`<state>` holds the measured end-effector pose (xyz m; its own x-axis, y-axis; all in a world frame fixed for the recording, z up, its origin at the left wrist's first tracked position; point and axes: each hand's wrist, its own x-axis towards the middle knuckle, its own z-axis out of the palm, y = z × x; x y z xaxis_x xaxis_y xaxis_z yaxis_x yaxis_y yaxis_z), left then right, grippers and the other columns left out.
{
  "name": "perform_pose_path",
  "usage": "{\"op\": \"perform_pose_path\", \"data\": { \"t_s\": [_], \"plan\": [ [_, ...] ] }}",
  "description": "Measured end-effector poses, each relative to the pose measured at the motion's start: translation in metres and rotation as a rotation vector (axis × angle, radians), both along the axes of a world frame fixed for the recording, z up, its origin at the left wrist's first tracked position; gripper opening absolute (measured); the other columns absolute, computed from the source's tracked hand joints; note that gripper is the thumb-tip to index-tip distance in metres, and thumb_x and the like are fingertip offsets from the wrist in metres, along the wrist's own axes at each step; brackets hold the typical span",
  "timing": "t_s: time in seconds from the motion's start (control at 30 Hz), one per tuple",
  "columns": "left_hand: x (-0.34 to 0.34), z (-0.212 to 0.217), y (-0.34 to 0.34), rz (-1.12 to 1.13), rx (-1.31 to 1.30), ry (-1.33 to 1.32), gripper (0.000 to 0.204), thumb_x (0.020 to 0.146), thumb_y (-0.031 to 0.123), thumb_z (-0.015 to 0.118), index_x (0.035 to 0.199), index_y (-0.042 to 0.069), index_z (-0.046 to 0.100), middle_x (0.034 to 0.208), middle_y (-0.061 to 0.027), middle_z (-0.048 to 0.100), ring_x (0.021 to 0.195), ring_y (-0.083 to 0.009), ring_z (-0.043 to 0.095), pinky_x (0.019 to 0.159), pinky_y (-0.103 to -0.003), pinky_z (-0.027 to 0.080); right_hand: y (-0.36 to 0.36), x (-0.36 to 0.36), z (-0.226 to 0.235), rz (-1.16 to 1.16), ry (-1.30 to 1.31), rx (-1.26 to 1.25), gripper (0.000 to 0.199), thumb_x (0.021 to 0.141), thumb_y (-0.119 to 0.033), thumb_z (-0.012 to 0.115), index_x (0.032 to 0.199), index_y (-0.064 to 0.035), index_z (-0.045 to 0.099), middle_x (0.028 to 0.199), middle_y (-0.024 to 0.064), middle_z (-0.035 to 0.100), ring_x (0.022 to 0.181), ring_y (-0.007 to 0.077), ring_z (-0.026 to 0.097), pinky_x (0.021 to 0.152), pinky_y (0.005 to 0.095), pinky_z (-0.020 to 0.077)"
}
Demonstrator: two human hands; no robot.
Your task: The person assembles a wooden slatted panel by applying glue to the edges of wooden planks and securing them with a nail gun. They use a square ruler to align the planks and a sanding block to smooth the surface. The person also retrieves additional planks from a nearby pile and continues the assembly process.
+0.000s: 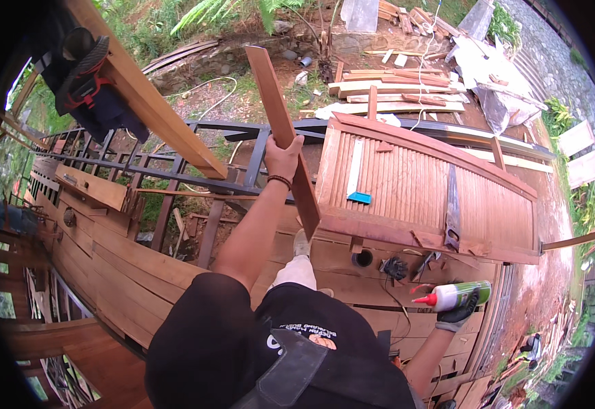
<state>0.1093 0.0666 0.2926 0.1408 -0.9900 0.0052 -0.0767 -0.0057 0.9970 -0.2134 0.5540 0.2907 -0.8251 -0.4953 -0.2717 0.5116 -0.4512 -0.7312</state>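
My bare left hand (284, 157), with a dark bracelet at the wrist, is wrapped round a long reddish-brown wooden board (270, 85). The board stands tilted, its lower end close to the near left corner of a slatted wooden panel (406, 174). Low on the right, my gloved right hand (458, 313) grips a glue bottle (451, 296) with a red nozzle pointing left. On the panel lie a try square (359, 198) with a teal handle, a handsaw (452, 204) and a small wood offcut (384, 146).
Dark metal beams (256, 157) frame an open gap left of the panel. A thick timber post (154, 102) slants across the upper left. On the plank floor (120, 245) are a dark glove (394, 267) and a round black container (363, 258). Stacked boards (400, 88) lie beyond.
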Motion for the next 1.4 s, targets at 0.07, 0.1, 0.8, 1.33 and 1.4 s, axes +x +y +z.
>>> {"op": "perform_pose_path", "data": {
  "t_s": [0.07,0.1,0.8,1.33,1.4],
  "plan": [
    [-0.003,-0.019,-0.008,-0.008,-0.007,-0.204,0.065,0.071,0.036,0.079,0.116,-0.002,0.052,0.105,-0.0179,0.066,0.097,-0.0288,0.065,0.086,-0.038,0.051,-0.006,-0.001,-0.029,0.099,-0.101,0.092,0.042,0.088,-0.042,0.059,0.114,-0.0084,0.058,0.1,0.0129,0.067,0.089,0.0295,0.065,0.085,0.0438,0.0535],
    [-0.01,-0.029,-0.013,-0.013,0.023,-0.281,0.066,0.07,0.036,0.08,0.116,-0.002,0.052,0.105,-0.0186,0.066,0.098,-0.0301,0.065,0.086,-0.039,0.05,-0.006,-0.003,-0.047,0.109,-0.179,0.089,0.044,0.087,-0.042,0.058,0.112,-0.0062,0.058,0.097,0.0129,0.066,0.091,0.0305,0.065,0.083,0.0464,0.0534],
    [-0.114,-0.277,-0.073,-0.276,0.36,-0.679,0.075,0.068,0.031,0.079,0.127,-0.001,0.044,0.118,-0.0249,0.059,0.107,-0.0398,0.058,0.092,-0.044,0.047,-0.249,-0.055,-0.135,1.371,0.896,2.037,0.093,0.075,-0.031,0.069,0.151,-0.0167,0.017,0.12,0.0231,0.059,0.109,0.0345,0.06,0.094,0.0406,0.0482],
    [-0.129,-0.281,-0.074,-0.295,0.409,-0.734,0.079,0.068,0.033,0.079,0.13,0.003,0.042,0.118,-0.0223,0.059,0.105,-0.0397,0.059,0.088,-0.047,0.049,-0.311,-0.055,-0.155,1.658,1.058,2.176,0.071,0.075,-0.019,0.065,0.142,-0.0249,0.042,0.125,0.0132,0.059,0.111,0.0298,0.061,0.093,0.04,0.0497],
    [-0.128,-0.285,-0.074,-0.3,0.41,-0.765,0.08,0.068,0.034,0.079,0.13,0.003,0.041,0.119,-0.0224,0.058,0.105,-0.0399,0.059,0.088,-0.047,0.049,-0.314,-0.053,-0.154,1.658,1.032,2.189,0.069,0.075,-0.018,0.065,0.141,-0.0249,0.043,0.125,0.013,0.059,0.111,0.03,0.061,0.093,0.0398,0.0499]
  ]
}}
